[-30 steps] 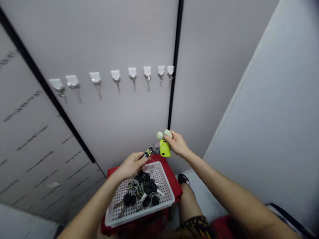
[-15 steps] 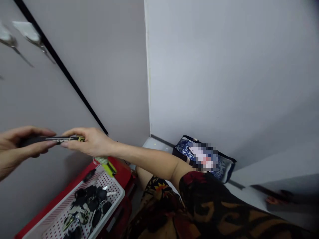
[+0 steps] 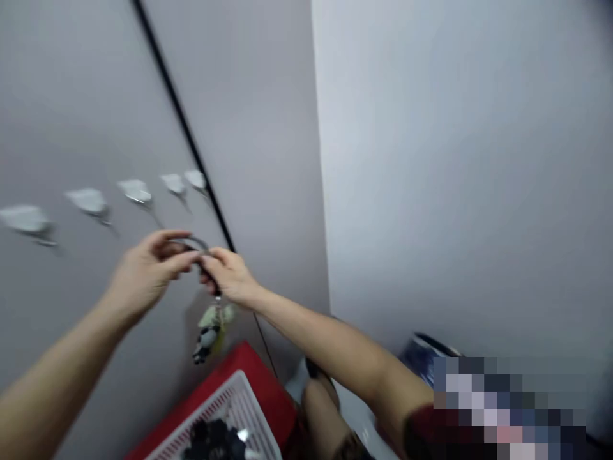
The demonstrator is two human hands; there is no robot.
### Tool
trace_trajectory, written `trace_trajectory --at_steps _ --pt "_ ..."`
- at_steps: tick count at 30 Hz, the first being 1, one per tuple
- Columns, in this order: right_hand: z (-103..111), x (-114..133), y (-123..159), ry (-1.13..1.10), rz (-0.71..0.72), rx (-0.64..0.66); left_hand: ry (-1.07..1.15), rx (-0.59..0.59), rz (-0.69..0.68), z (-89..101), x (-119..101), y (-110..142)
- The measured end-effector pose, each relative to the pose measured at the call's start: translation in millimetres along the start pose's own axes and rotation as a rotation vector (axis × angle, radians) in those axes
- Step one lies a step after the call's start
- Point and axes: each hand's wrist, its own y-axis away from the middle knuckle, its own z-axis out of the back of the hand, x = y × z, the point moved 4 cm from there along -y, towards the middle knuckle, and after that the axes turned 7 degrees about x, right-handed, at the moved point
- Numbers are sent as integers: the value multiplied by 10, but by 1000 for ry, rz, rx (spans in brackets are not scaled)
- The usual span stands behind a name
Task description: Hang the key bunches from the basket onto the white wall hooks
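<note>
A dark strap keychain (image 3: 198, 241) is bent into a loop between my two hands, in front of the grey panel. My left hand (image 3: 156, 265) pinches one side of the loop with thumb and fingers. The fingers of my right hand (image 3: 230, 276) are closed around its lower end, near a small metal clasp. From that end hangs a cluster of charms (image 3: 208, 338), black-and-white with pale yellow-green parts, blurred by motion. Below it, a white perforated basket (image 3: 262, 418) holds a pile of dark items (image 3: 218, 441), partly cut off by the frame.
A row of white adhesive hooks (image 3: 136, 190) runs along the grey panel (image 3: 96, 83), left of a black vertical strip (image 3: 182, 121). The basket sits on a red surface (image 3: 275, 383). A pale wall (image 3: 454, 160) stands right, with a dark blue bag (image 3: 419, 354) below.
The strap was held flat and straight; now it curves into a loop. Both hands have moved right in view, close to the hooks. The charms now hang clear, and the view has shifted.
</note>
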Motion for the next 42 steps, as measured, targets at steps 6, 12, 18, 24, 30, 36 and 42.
trace_trajectory --at_steps 6,12,18,24,30,36,42 --pt "-22 361 -677 -40 134 -79 234 -159 -66 376 -116 -380" --pt "251 479 -927 -36 19 -239 175 -69 -19 317 -34 -300" --pt "379 167 -925 14 -159 -243 153 166 21 7 235 -103" --pt "445 -17 -934 200 -162 -309 195 315 134 -280 722 303" --pt "427 -156 -301 782 217 -435 -112 461 280 -456 1484 1174" --pt "-419 -1102 757 984 -64 723 -514 515 216 -626 1901 1672" --pt "-627 -1639 968 1364 -178 974 -628 406 173 -646 2049 1558"
